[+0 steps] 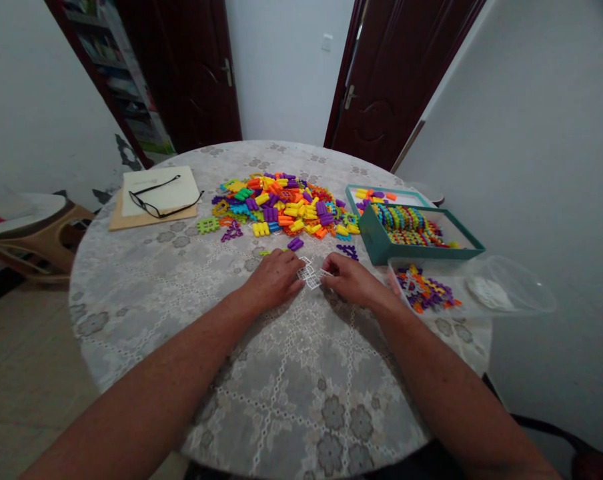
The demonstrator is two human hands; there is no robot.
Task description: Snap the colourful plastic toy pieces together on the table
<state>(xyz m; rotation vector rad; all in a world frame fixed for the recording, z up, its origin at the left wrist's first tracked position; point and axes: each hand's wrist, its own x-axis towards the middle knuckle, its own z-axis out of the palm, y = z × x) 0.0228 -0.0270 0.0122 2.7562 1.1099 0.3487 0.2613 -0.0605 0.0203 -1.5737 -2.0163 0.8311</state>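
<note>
Between my two hands, low over the tablecloth, is a white lattice piece (310, 273) made of thin open squares. My left hand (275, 279) has its fingers closed on the left side of it. On the other side, my right hand (349, 277) pinches its right edge between thumb and forefinger. Just beyond my fingers lie a purple plastic piece (295, 244) and a flat dark purple piece (348, 251). Farther back rises a large heap of colourful plastic building pieces (286, 207) in yellow, orange, purple, green and blue.
A teal box (381, 243) filled with bright pieces stands right of the heap. Nearer me, a clear plastic container (461, 290) holds purple and orange pieces. Black glasses (154, 209) rest on a notebook (186, 181) at left. The round table (146, 320) has a patterned cloth.
</note>
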